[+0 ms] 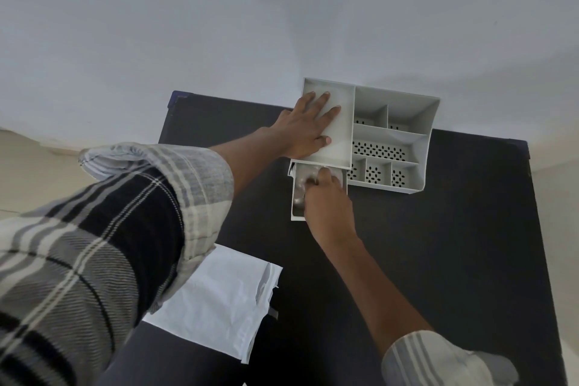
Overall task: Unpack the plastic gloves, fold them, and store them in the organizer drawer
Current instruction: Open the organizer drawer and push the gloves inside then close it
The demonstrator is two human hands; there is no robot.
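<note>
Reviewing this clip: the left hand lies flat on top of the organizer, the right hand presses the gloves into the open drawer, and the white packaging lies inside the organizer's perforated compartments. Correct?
Not quite. The head view shows the white packaging lying on the dark table, near the person, not in the organizer. The rest holds: left hand flat on top, right hand pressing the gloves into the open drawer.

A dark, matte rectangular tabletop [454, 244] stands against a plain pale grey wall [219, 25], with a beige floor [28, 166] visible to its left.
</note>
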